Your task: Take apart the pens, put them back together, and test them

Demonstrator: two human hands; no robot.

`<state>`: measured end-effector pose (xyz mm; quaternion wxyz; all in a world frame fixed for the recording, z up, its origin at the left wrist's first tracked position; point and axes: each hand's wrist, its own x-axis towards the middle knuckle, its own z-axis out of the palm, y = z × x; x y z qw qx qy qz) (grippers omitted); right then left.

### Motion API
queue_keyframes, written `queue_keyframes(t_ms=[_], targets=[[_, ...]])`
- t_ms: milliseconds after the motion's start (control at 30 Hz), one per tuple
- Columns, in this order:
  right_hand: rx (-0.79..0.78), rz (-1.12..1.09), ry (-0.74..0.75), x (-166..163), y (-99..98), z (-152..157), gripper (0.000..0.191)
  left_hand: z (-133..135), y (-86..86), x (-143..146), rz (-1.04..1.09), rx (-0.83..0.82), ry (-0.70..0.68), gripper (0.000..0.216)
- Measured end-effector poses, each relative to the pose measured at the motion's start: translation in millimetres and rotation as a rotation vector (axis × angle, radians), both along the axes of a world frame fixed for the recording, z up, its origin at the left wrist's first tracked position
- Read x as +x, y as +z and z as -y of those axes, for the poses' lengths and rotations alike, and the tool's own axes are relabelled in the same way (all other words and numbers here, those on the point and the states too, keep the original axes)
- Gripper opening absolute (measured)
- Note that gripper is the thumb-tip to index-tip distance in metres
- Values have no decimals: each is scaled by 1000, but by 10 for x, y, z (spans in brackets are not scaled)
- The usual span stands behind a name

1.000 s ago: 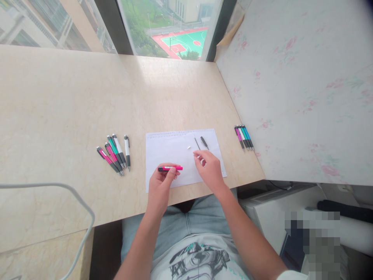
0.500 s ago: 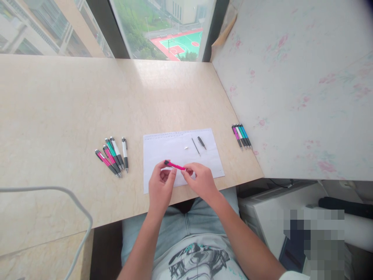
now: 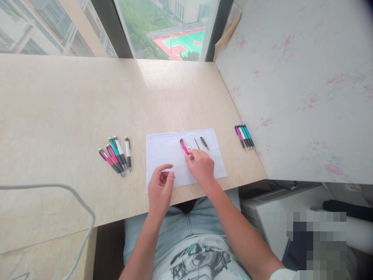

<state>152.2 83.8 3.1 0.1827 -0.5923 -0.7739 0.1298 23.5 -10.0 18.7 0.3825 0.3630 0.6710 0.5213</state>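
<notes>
My right hand [image 3: 201, 167] pinches the lower end of a pink pen barrel [image 3: 183, 145] with a black clip end. The barrel lies tilted over the white sheet of paper [image 3: 161, 151], its clip end pointing away from me. Just to its right are a small white piece [image 3: 189, 147], partly covered, a thin dark pen refill [image 3: 197, 143] and a black pen grip with a pointed tip [image 3: 204, 143]. My fingers hide the refill's near end. My left hand [image 3: 160, 186] hovers at the paper's near left edge, thumb and fingers apart, holding nothing.
Several pens [image 3: 116, 155] in pink, green and white lie left of the paper. Another row of several coloured pens [image 3: 244, 137] lies at right, by the flowered wall panel [image 3: 291, 97]. A grey cable [image 3: 71, 191] loops over the desk's near left corner. A window stands behind.
The pink barrel has left my left hand. My right hand has carried it forward to the paper beside the small parts. My left hand has stayed near its place with its fingers apart.
</notes>
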Motion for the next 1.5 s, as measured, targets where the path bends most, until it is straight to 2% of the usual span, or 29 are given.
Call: queue_keyframes(t_ms=[233,400,500,600,767,867,1067,1500], targets=[[21,-43,26,39,-9,-10,20,20,-73,25,-6,5,-72,23],[42,-135,45,137,31,27,20,37,-35,22,-67,-22,-97,19],[72,-163,33,293,39,97,27,46,5,13,-231,-36,-120,19],[101,-191,9,515,3,176,32,47,3,1,-497,8,-155,20],[149,-148,-49,833,-124,230,34,20,-84,-36,-815,152,-157,11],[144,-113,-61,899,-179,213,33,1,-130,-59,-930,171,-186,9],[147,-98,-49,896,-196,196,32,3,-155,-53,-1017,92,-259,10],[104,-145,-155,910,-172,181,33,-11,-169,-31,-1056,78,-272,11]])
